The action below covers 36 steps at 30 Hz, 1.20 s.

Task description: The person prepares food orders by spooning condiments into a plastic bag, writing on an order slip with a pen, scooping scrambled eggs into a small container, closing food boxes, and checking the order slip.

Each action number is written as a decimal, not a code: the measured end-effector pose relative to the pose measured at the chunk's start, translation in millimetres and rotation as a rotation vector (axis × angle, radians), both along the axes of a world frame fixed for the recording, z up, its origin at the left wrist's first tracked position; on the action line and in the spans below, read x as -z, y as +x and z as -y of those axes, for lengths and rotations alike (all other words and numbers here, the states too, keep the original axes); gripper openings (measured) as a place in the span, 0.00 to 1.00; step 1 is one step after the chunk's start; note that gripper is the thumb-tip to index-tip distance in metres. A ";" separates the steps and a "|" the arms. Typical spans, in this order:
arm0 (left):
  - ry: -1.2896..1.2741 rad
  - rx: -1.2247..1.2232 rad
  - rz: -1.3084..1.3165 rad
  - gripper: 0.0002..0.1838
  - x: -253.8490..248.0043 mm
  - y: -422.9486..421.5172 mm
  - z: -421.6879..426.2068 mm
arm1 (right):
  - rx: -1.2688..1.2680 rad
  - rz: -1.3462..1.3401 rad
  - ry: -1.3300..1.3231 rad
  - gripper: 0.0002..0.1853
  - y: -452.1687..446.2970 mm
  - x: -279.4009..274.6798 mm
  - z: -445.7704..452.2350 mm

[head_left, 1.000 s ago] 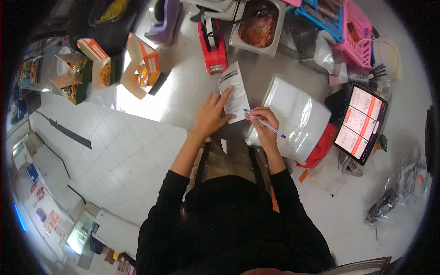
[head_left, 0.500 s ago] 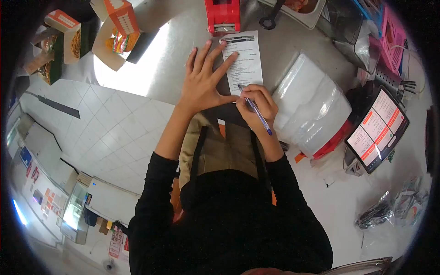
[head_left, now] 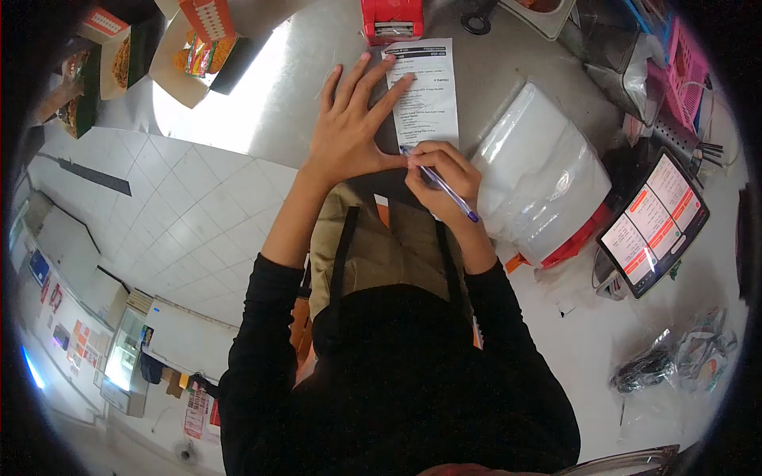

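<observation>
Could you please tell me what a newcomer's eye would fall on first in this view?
Probably the white printed slip near the upper middle, with the spread left hand at its left edge and the right hand holding a pen at its lower end. Next might come the lit tablet at the right, then the open food boxes at the upper left.

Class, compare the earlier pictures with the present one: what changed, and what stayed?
The right hand has moved the tip of the pen leftward across the lower part of the paper. The left hand has spread its fingers wider, its thumb now nearer the right hand. The camera's view has shifted too. Nothing was picked up or released: the pen stays held, the left hand on the paper.
</observation>
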<state>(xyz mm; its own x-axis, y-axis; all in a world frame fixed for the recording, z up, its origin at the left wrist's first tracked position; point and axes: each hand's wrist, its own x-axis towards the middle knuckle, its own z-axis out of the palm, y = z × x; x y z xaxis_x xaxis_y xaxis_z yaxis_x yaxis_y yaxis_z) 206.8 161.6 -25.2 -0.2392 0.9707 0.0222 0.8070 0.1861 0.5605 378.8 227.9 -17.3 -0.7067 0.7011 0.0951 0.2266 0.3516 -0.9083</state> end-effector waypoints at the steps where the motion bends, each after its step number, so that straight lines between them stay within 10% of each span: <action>1: 0.002 -0.001 0.001 0.57 0.2 -0.2 0.0 | -0.006 0.003 0.002 0.11 0.9 -0.9 -0.9; 16: -0.008 0.004 0.003 0.68 2.7 -1.6 0.7 | 0.108 -0.103 -0.176 0.11 9.6 4.3 -6.9; 19: -0.005 0.012 0.000 0.68 4.1 -1.5 1.6 | 0.358 -0.070 -0.015 0.12 6.6 2.1 -14.1; 24: -0.012 0.026 -0.013 0.69 2.5 -1.5 0.5 | 0.099 -0.088 0.423 0.18 0.3 1.0 -50.4; 36: 0.002 0.042 -0.027 0.72 -0.3 -1.0 0.3 | 0.054 -0.076 0.549 0.24 -2.5 10.6 -49.3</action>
<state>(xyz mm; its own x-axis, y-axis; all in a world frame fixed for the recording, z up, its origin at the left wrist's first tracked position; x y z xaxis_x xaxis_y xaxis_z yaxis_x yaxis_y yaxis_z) 205.7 161.3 -25.0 -0.1972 0.9799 0.0304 0.8289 0.1501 0.5388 376.3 277.3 -27.9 -0.6478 0.5691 0.5065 0.1982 0.7678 -0.6092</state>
